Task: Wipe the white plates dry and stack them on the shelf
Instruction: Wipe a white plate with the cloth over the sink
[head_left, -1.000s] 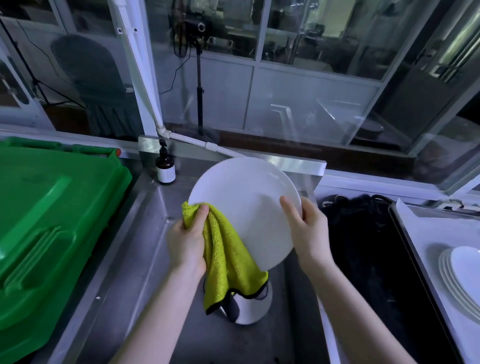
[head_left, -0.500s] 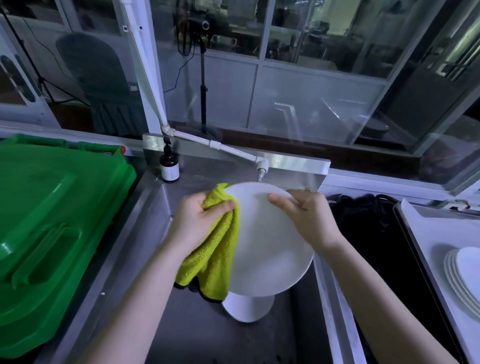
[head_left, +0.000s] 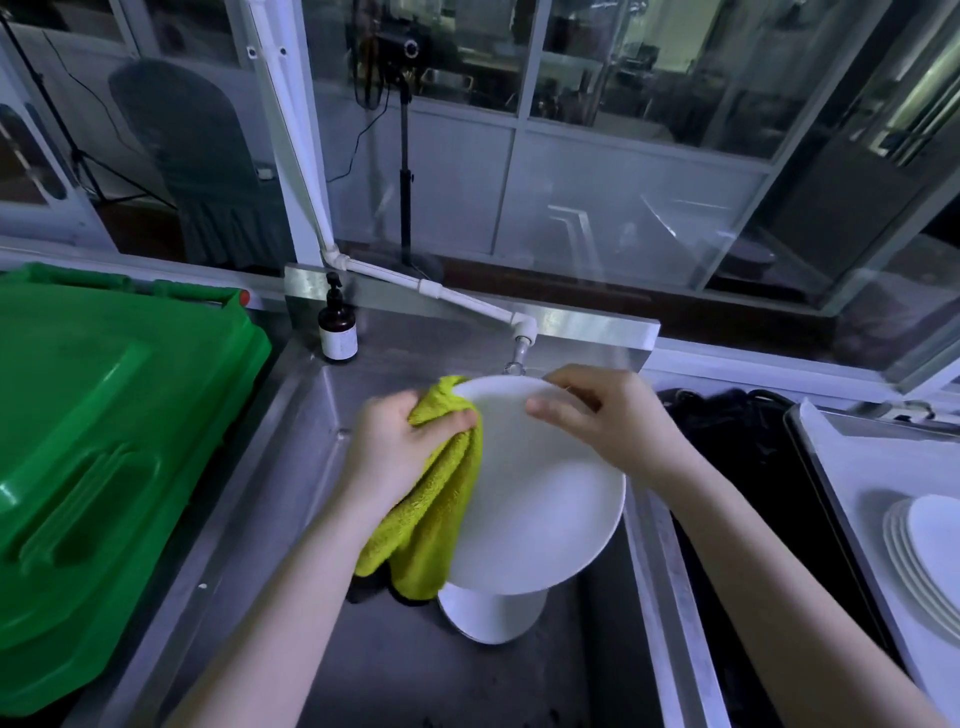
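Observation:
I hold a round white plate (head_left: 540, 499) over the steel sink (head_left: 291, 467), tilted with its face up. My right hand (head_left: 608, 415) grips its far rim, thumb on top. My left hand (head_left: 405, 441) clutches a yellow-green cloth (head_left: 431, 519) against the plate's left edge; the cloth hangs down below my wrist. Another white plate (head_left: 493, 613) lies in the sink, mostly hidden under the held one. A stack of white plates (head_left: 919, 551) rests on the white shelf surface (head_left: 872, 467) at the far right.
A big green bin lid (head_left: 104, 441) fills the left. A brown pump bottle (head_left: 337, 330) stands at the sink's back left corner. A white pipe with a tap (head_left: 519, 343) ends just above the plate. Black cloth (head_left: 727, 431) lies between sink and shelf.
The plate has tipped from nearly upright to lying flatter and lower. My left hand with the cloth moved from the plate's lower left up to its upper left edge. My right hand shifted to the top rim.

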